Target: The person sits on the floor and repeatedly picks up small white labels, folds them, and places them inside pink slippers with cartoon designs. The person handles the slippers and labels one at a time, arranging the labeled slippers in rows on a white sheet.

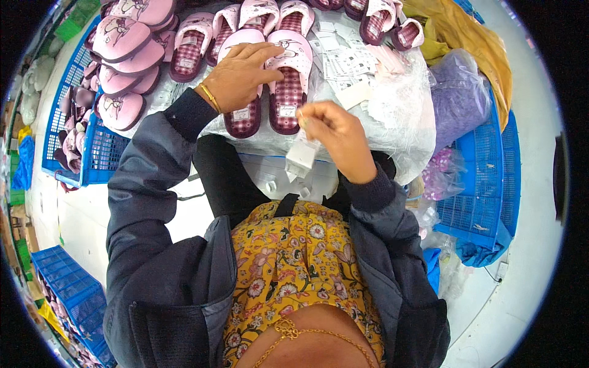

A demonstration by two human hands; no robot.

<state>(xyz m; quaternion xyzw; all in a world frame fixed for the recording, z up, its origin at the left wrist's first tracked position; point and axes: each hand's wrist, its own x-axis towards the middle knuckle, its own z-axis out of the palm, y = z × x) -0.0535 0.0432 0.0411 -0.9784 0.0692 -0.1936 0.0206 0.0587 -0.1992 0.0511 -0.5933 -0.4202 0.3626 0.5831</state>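
My left hand (241, 70) lies with its fingers stretched out over the uppers of a pair of pink slippers. The left slipper (243, 122) of that pair is partly covered by my hand and wrist. Its mate, the right slipper (286, 91), shows a maroon checked insole with a white label. Closed in a pinch, my right hand (332, 126) is just beside the heel of the right slipper. From its fingers hangs a white paper tag (301, 156), tilted over the table's near edge. More pink slippers (190, 46) stand in a row behind the pair.
Slippers are stacked at the left (124, 49), next to a blue plastic crate (105, 150). Loose white tags (343, 58) lie on the plastic-covered table (402, 132) at right. Beyond them are a purple plastic bag (460, 92) and another blue crate (475, 196). A lidded blue crate (67, 294) stands lower left.
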